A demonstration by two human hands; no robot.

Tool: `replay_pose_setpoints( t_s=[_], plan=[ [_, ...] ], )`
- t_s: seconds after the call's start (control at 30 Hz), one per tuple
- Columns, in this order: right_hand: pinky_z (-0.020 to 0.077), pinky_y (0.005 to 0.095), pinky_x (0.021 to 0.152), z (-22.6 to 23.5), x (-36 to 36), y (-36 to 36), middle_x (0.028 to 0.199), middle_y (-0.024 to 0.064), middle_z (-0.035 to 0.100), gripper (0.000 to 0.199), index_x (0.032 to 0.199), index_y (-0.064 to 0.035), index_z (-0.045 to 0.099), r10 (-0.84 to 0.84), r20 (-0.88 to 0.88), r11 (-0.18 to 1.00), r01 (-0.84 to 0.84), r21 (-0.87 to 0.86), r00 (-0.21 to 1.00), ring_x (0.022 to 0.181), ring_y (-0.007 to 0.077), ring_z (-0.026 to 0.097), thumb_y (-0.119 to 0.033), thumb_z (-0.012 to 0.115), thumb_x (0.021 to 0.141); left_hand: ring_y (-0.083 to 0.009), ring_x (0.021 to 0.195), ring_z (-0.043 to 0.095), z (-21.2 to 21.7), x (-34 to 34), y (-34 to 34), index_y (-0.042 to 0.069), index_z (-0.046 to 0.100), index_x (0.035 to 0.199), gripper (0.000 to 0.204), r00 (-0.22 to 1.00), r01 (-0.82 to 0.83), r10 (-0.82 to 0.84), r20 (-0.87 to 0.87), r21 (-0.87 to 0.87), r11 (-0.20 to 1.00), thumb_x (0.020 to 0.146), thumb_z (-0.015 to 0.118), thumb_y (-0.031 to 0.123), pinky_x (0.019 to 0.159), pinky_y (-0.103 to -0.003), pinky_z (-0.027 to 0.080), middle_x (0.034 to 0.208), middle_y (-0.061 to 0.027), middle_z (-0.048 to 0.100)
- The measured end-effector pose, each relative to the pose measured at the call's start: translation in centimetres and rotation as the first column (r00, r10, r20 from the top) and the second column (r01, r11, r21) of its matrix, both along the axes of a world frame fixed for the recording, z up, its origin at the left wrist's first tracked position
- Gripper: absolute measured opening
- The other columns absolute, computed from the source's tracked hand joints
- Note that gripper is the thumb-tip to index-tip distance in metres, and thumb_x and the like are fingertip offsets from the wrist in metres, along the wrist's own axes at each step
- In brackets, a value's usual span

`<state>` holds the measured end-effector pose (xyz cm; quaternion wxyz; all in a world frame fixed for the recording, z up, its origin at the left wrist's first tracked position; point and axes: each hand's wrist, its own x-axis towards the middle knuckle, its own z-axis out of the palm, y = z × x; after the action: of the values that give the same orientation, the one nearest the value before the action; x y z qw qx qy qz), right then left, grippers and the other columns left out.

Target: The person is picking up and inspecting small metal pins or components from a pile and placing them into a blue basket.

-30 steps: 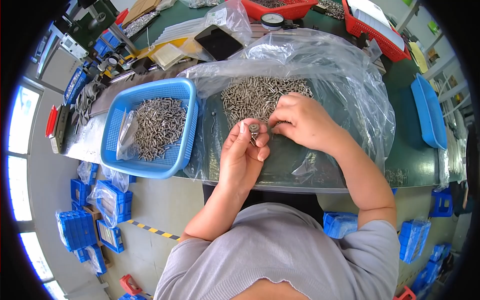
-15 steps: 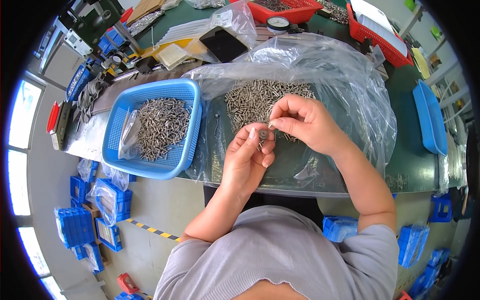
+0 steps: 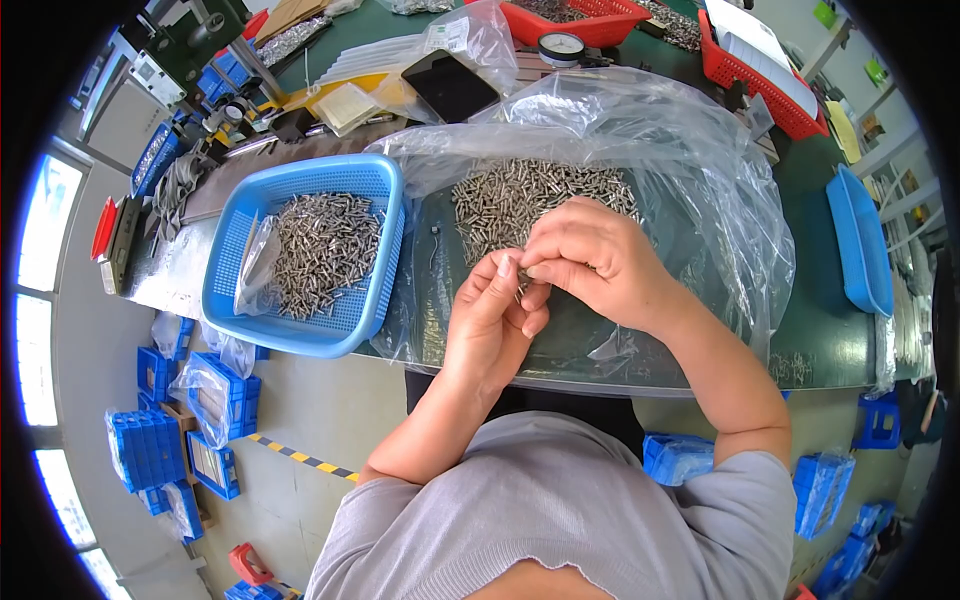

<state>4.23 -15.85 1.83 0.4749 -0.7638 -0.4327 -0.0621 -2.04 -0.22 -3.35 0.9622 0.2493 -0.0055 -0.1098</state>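
My left hand (image 3: 488,312) is closed, its thumb and fingers round a small round metal piece that is now mostly covered. My right hand (image 3: 605,265) meets it from the right, thumb and forefinger pinched right at that piece. Whatever sits in the right pinch is too small and covered to see clearly; a small metal pin showed there earlier. Just beyond both hands a heap of short metal pins (image 3: 500,195) lies on a clear plastic sheet (image 3: 710,210). To the left stands a blue basket (image 3: 385,300) with more metal pins (image 3: 325,250) and a plastic bag (image 3: 260,265) inside.
Behind the sheet lie a black phone (image 3: 450,85) and a round dial gauge (image 3: 561,47). Red baskets (image 3: 585,30) stand at the back, and a blue tray (image 3: 860,240) at the right edge. A machine stand (image 3: 190,45) rises at the far left.
My right hand has moved left and slightly down, bringing its pinch onto the round metal piece and covering it. My left hand has stayed nearly in place.
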Motion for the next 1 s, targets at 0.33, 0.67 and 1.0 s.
replay_pose_setpoints(
  t_s=[0.33, 0.67, 1.0],
  plan=[
    [0.0473, 0.0297, 0.077, 0.3, 0.1, -0.2, 0.095, 0.0070, 0.061, 0.014, 0.092, -0.0028, 0.066, 0.026, -0.201, 1.000, -0.026, 0.004, 0.979, 0.089, 0.0198, 0.059, -0.004, 0.067, 0.077, -0.0092, 0.065, 0.044, 0.5, -0.1, 0.1, 0.006, 0.056, 0.100, 0.022, 0.999, 0.039, -0.038, -0.039, 0.030, 0.999, 0.094, 0.056, 0.027, 0.051, -0.021, 0.036, 0.084, -0.0031, 0.055],
    [0.0462, 0.0301, 0.075, 0.7, 0.3, -0.7, 0.087, 0.0051, 0.059, 0.011, 0.083, -0.0033, 0.062, -0.002, -0.137, 1.000, -0.002, -0.030, 0.991, 0.084, 0.0185, 0.058, -0.004, 0.069, 0.074, -0.0108, 0.069, 0.048, 0.3, 0.0, -0.1, 0.005, 0.056, 0.104, 0.022, 0.998, 0.053, -0.051, -0.044, 0.051, 0.997, 0.093, 0.056, 0.024, 0.055, -0.023, 0.038, 0.085, -0.0032, 0.056],
    [0.0465, 0.0361, 0.068, 0.0, 1.2, -2.1, 0.080, 0.0076, 0.058, 0.014, 0.081, -0.0046, 0.063, -0.177, 0.063, 0.883, 0.187, -0.432, 0.982, 0.078, 0.0261, 0.057, -0.010, 0.070, 0.070, -0.0141, 0.081, 0.050, 0.0, 0.2, 0.4, 0.002, 0.054, 0.108, 0.021, 1.000, -0.013, 0.013, -0.002, -0.052, 0.999, 0.093, 0.053, 0.016, 0.062, -0.025, 0.043, 0.100, -0.0089, 0.056]
  ],
)
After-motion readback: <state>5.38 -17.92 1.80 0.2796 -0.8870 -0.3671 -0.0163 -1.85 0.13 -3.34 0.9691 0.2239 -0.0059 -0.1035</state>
